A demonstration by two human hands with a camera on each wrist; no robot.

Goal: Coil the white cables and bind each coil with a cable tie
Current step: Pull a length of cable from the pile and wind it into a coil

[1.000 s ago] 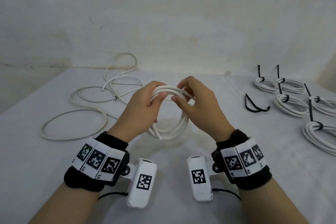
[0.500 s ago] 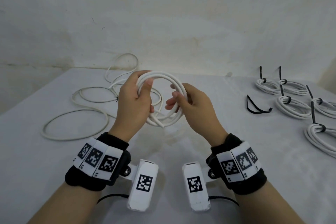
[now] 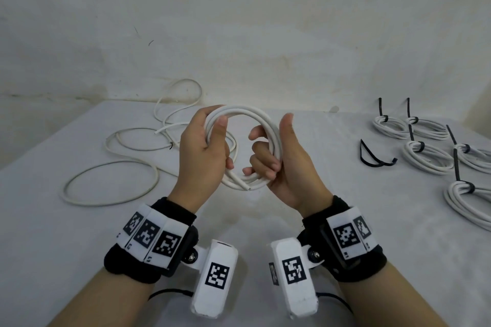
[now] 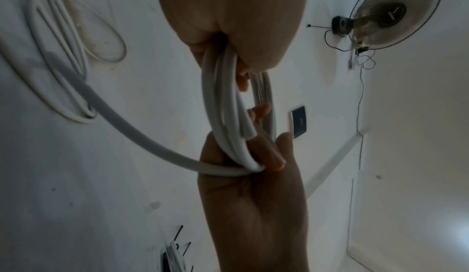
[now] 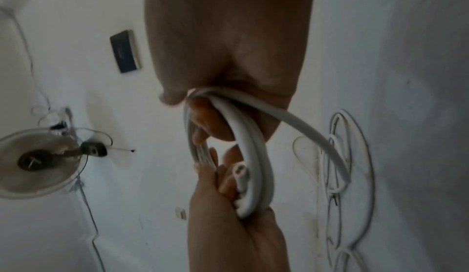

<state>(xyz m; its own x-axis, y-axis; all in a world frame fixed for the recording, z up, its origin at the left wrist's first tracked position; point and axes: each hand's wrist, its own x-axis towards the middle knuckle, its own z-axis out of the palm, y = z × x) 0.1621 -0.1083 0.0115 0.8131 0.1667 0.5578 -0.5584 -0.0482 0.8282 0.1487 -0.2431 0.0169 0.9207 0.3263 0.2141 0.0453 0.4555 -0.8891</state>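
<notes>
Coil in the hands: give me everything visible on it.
The coil is white round cable with a smooth plastic-looking jacket, wound into several loose loops and held upright above the table. No tie is on it. The left hand grips its left side, thumb across the strands; the right hand curls round its right side. One cut end sticks out at the bottom. In the wrist views a strand trails off toward the loose cables.

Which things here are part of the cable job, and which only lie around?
Part of the job:
- coil, gripped by left hand and right hand
- loose cables
- spare tie
- tied coils

Only around:
- fan
- wall switch
</notes>
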